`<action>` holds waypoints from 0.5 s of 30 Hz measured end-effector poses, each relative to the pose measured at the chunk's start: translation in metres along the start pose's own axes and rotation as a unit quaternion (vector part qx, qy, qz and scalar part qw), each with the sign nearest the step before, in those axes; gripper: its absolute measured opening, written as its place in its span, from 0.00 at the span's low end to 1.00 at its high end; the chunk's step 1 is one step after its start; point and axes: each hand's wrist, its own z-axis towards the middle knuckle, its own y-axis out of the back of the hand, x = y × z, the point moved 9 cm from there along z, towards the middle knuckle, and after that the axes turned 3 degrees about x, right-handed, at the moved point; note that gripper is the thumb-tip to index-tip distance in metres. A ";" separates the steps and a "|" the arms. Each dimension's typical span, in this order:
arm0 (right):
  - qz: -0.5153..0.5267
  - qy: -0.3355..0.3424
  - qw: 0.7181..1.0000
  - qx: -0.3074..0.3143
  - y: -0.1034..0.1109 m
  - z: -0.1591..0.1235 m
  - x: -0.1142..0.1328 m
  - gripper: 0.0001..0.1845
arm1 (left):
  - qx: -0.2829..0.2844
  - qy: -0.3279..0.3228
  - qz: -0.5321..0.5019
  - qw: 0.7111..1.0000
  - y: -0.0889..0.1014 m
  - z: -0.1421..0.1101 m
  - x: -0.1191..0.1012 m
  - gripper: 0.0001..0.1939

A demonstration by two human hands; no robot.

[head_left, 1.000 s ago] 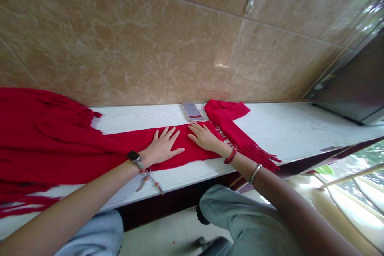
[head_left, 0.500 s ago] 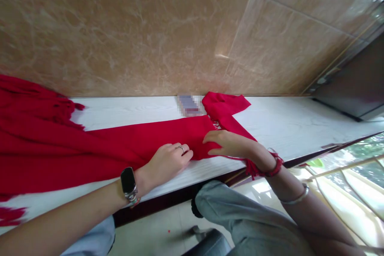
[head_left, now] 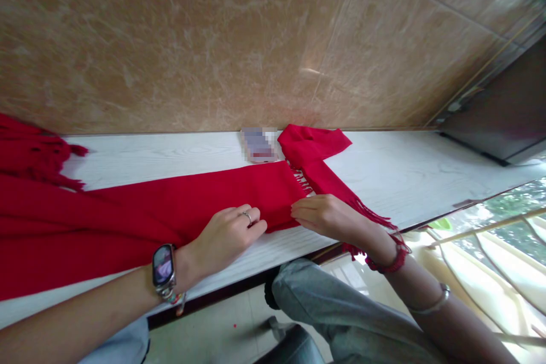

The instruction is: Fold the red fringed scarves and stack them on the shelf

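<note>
A long red scarf [head_left: 205,193] lies along a white ledge, its fringed end near the middle. My left hand [head_left: 230,233], with a ring and a smartwatch, is closed with curled fingers on the scarf's near edge. At the near corner by the fringe, my right hand [head_left: 326,216] has its fingers pressed together on the cloth. A narrow red strip of cloth [head_left: 313,148], bent over itself, lies beyond that end and runs under my right wrist; tassels hang over the ledge's front edge. How the strip joins the scarf is hidden.
A phone-like item [head_left: 258,145], blurred out, lies by the tiled wall [head_left: 191,57]. Bunched red fringe [head_left: 46,153] sits at the far left. The white ledge [head_left: 418,176] runs right to a dark box-shaped object [head_left: 499,102]. Below are my legs and a pale railing [head_left: 499,278].
My right hand's fingers and thumb, apart before, have closed together at the scarf's near corner. The fringe there shows more. The view has shifted slightly, and the watch screen has lit up.
</note>
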 end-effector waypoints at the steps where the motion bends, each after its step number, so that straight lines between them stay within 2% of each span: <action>1: -0.001 0.010 1.000 -0.005 -0.001 -0.002 0.001 0.13 | -0.003 -0.008 0.001 1.000 0.001 0.000 -0.002 0.08; 7: -0.003 0.034 0.999 -0.020 -0.004 -0.006 0.005 0.15 | 0.017 -0.013 -0.022 1.000 -0.002 0.000 -0.002 0.09; 15: 0.023 0.071 0.997 -0.033 0.003 0.001 0.017 0.12 | 0.057 -0.022 0.001 0.998 -0.010 -0.002 -0.002 0.05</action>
